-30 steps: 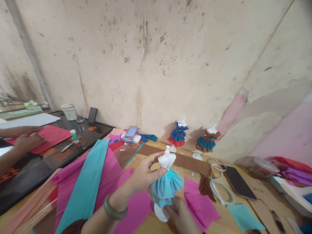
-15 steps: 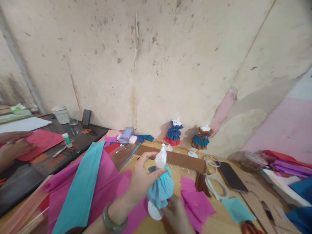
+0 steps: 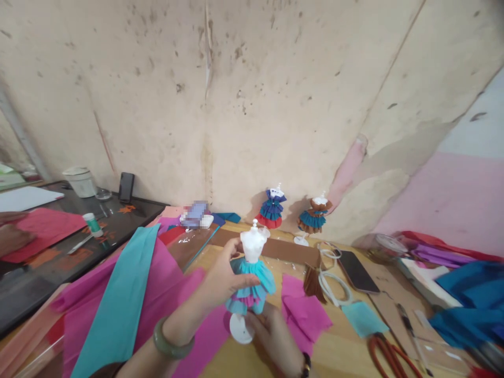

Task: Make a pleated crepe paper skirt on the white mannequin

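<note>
Mannequin [image 3: 253,245], small, white, in ruffled turquoise-and-pink papery skirt [image 3: 263,273], above the counter [image 3: 346,352], short of its far edge; left grip [image 3: 220,278] clasps skirt, right grip [image 3: 271,331] holds round white stand [image 3: 241,329]; squeezing might crush ruffles.

Wooden worktop [image 3: 342,346] is pretty busy: a pink sheet [image 3: 306,317], a turquoise square [image 3: 365,318], coiled white cable [image 3: 325,286], orange scissors [image 3: 389,352], plus a blue-and-red dummy [image 3: 271,209] and a brown-and-teal dummy [image 3: 313,216] standing further back.
</note>
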`<state>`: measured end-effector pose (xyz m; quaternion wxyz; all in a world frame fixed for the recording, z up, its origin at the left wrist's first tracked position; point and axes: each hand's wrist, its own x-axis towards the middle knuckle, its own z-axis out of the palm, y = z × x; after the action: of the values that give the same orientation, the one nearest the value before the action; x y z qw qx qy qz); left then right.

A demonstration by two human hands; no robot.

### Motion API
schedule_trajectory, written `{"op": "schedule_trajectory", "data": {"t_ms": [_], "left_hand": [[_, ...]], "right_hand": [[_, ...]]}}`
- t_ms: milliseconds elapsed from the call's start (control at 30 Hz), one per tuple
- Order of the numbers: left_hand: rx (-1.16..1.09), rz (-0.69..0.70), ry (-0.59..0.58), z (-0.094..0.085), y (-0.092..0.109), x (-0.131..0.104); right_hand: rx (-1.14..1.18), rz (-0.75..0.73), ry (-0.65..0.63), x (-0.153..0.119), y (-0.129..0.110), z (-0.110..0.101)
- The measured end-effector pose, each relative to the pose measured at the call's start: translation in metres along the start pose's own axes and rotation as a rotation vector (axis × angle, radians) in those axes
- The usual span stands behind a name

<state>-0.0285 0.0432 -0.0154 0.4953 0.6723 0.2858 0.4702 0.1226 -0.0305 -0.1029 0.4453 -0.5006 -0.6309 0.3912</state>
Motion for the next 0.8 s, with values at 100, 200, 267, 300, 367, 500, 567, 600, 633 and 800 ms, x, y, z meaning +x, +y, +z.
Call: {"op": "schedule_trajectory", "data": {"t_ms": [100,200,267,300,367,500,567,600,633,800], "left_hand": [[0.031,-0.007,-0.02,-0.002,0.001,0.002],[0.058,-0.019,0.002,-0.003,0.005,0.004],[0.057,-0.044,0.022,-0.004,0.007,0.005],[0.048,-0.055,0.027,-0.004,0.008,0.006],[0.029,-0.07,0.03,-0.004,0.008,0.006],[0.044,-0.1,0.045,-0.004,0.008,0.006],[0.064,-0.113,0.049,-0.004,0.008,0.005],[0.071,-0.117,0.047,-0.004,0.008,0.004],[0.078,-0.118,0.044,-0.003,0.009,0.004],[0.118,-0.083,0.06,-0.003,0.011,0.004]], "right_hand": [[-0.001,-0.019,-0.043,0.001,0.002,-0.001],[-0.018,-0.027,-0.045,0.003,0.005,-0.003],[-0.03,-0.034,-0.045,0.004,0.006,-0.003],[-0.036,-0.04,-0.045,0.004,0.006,-0.003],[-0.051,-0.054,-0.04,0.003,0.004,-0.003],[-0.082,-0.074,-0.023,0.003,0.0,-0.002],[-0.096,-0.079,-0.019,0.003,-0.001,-0.001],[-0.103,-0.079,-0.014,0.004,0.0,-0.001],[-0.111,-0.079,-0.008,0.004,0.001,-0.001],[-0.145,-0.059,0.025,0.004,0.003,-0.001]]}}
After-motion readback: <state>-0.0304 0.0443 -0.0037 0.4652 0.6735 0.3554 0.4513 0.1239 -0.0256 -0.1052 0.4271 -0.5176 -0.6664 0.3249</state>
